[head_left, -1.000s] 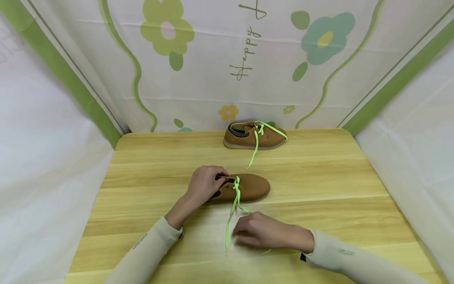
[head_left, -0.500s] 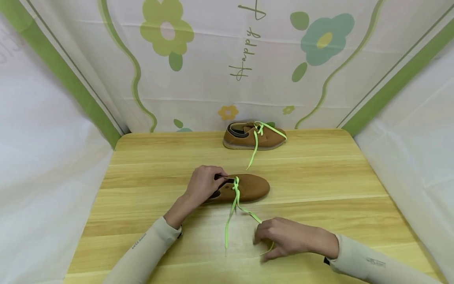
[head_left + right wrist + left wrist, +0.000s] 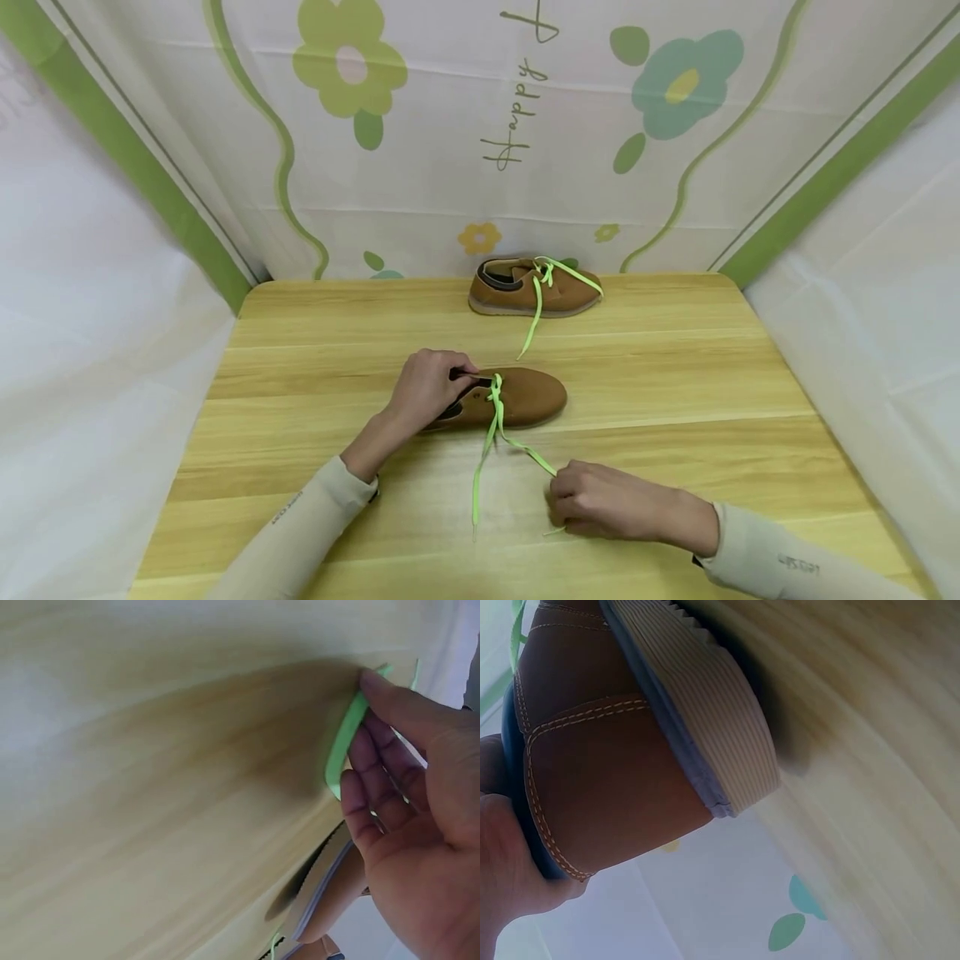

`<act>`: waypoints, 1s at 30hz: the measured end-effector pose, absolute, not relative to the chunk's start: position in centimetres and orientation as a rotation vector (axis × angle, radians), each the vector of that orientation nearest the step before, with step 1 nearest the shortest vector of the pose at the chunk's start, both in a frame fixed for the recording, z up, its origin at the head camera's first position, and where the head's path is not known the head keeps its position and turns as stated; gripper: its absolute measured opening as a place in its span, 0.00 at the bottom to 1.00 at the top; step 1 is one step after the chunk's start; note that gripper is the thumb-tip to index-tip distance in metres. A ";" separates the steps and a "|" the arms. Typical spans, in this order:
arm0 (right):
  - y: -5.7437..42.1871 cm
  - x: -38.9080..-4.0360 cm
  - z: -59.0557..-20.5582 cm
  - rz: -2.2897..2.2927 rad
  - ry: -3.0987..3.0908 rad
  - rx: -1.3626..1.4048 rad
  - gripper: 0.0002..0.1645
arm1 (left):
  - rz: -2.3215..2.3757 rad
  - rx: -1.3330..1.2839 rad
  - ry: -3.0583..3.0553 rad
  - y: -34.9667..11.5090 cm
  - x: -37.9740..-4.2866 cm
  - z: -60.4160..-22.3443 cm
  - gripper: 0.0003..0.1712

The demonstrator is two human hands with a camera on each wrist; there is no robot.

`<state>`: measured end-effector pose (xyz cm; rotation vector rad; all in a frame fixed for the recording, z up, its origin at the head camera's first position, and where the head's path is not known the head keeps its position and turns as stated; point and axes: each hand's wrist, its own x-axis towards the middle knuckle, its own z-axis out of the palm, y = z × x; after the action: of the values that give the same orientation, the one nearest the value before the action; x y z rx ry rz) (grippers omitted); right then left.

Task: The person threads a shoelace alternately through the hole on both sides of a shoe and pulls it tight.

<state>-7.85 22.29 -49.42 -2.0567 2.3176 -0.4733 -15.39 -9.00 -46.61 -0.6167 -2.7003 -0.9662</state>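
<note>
A brown leather shoe (image 3: pixel 534 396) lies in the middle of the table, its toe pointing right. My left hand (image 3: pixel 426 390) grips the upper edge of its opening. Seen from the left wrist, the heel of the shoe (image 3: pixel 607 780) and its ribbed sole fill the view, with thumb and fingers at the collar. A bright green shoelace (image 3: pixel 528 452) is knotted over the front of the shoe. One end hangs straight toward me; the other runs to my right hand (image 3: pixel 618 504). In the right wrist view, that hand pinches the green lace (image 3: pixel 346 739) between thumb and fingers.
A matching brown shoe (image 3: pixel 577 289) with green laces stands at the back edge of the wooden table (image 3: pixel 675 375). Behind it hangs a flowered white curtain (image 3: pixel 450 125), and pale fabric walls close in both sides.
My right hand has moved right, away from the loose lace end, and its fingers have closed on the other end. The left hand stays at the shoe's opening.
</note>
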 end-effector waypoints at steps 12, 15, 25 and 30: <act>22.1 -8.1 -49.4 -0.750 2.305 -1.826 0.06 | -0.921 -0.655 -2.674 -9.1 -15.3 -46.8 0.07; 22.0 -8.8 -48.9 -0.907 2.283 -1.731 0.08 | -0.863 -0.718 -2.626 -9.1 -15.1 -47.0 0.09; 21.0 -11.7 -47.1 -1.176 2.377 -1.585 0.09 | -0.729 -0.845 -2.558 -8.8 -15.4 -46.7 0.11; 20.1 -13.9 -45.9 -1.199 2.545 -1.506 0.08 | -0.697 -0.896 -2.530 -8.7 -15.6 -46.6 0.11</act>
<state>-13.87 20.10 -45.92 -1.5064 2.5453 -1.1987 -15.63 -8.75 -46.60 -0.8957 -2.5301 -0.6973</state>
